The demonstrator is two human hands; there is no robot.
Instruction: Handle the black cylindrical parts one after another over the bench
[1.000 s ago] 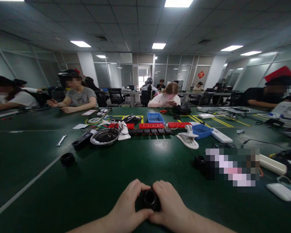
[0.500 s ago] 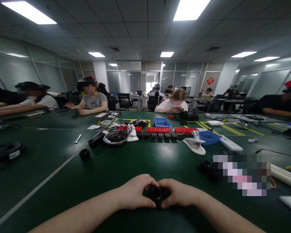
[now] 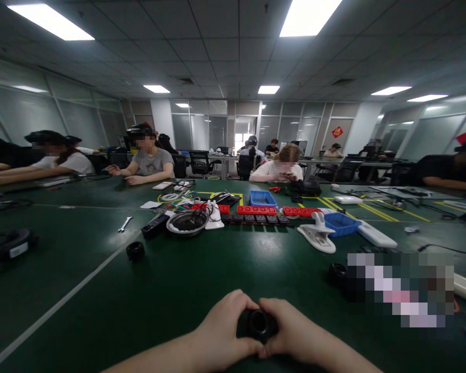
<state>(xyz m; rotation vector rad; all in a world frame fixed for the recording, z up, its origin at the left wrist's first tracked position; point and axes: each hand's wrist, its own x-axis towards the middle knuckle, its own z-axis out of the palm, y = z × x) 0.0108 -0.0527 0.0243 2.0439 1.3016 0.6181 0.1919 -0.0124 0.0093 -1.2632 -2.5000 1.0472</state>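
Between my two hands, low in the middle of the head view, is a black round part (image 3: 259,322) with a dark circular opening facing up. My left hand (image 3: 231,327) curls round its left side, thumb below and fingers above. From the right, my right hand (image 3: 289,329) wraps the same part, and the fingertips of both hands nearly meet. My palms hide much of its sides. On the green table (image 3: 186,280), a similar black ring-shaped piece (image 3: 135,251) stands to the left. Another dark round piece (image 3: 337,273) lies to the right, beside a blurred-out area.
Farther up the table are a wrench (image 3: 125,224), a metal bowl (image 3: 187,224), red socket strips (image 3: 256,210), a white clip stand (image 3: 319,235) and blue trays (image 3: 262,198) (image 3: 340,224). Cables lie among them. Several people sit around the tables.
Both hands and the black part have shifted slightly down and to the right in view. The camera view has also moved a little. The grip stays on the part.
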